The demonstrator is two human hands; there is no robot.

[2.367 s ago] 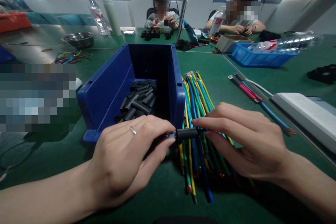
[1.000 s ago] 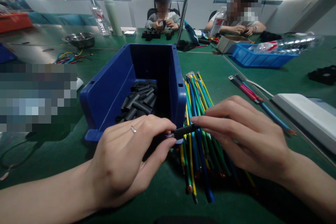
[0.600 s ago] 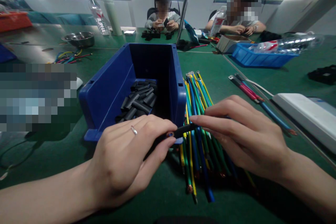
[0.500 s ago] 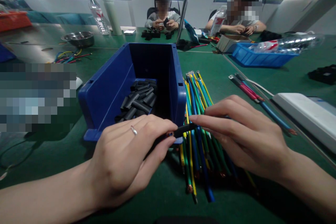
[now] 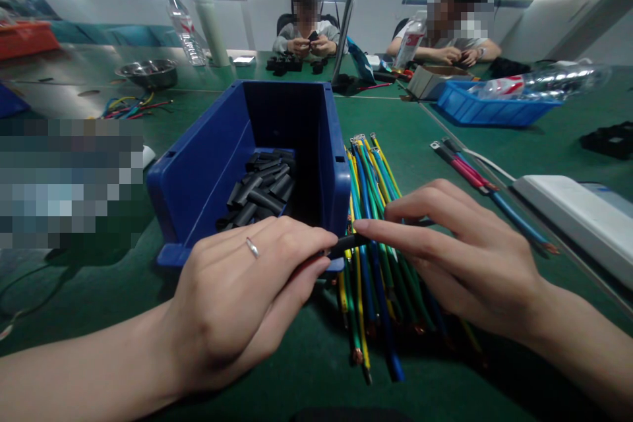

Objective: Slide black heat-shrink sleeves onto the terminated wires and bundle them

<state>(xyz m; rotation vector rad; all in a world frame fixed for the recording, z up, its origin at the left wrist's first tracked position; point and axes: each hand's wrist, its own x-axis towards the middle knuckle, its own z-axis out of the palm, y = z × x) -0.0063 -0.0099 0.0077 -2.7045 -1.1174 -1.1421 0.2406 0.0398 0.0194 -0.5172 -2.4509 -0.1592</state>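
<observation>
**Black sleeve being held between two hands above a wire bundle**

A short black sleeve (image 5: 346,244) is being held at the lower centre of the frame, just in front of the near right corner of the blue bin (image 5: 208,165). The left hand (image 5: 242,297), in the lower left, is being kept closed, its grip clamped with thumb and forefinger on the left end of the sleeve; a ring is being worn on one finger. The right hand (image 5: 455,257), in the lower right, is being kept with its fingertips pinched together on the right end of the sleeve, where a thin wire (image 5: 420,222) is passing under the fingers.

Beneath both hands, a bundle of coloured wires (image 5: 368,178) is lying on the green counter (image 5: 420,138), just beside the right wall of the bin and reaching toward the lower edge of the frame. More black sleeves (image 5: 262,188) are lying loose inside the bin.

To the right of centre, a few red and blue wires (image 5: 465,168) are lying apart from the bundle, near a white box (image 5: 573,217). In the upper right, a blue tray (image 5: 484,112) is standing on the counter. At the top of the frame, two other people are being seen seated, their hands busy with small dark parts.
</observation>
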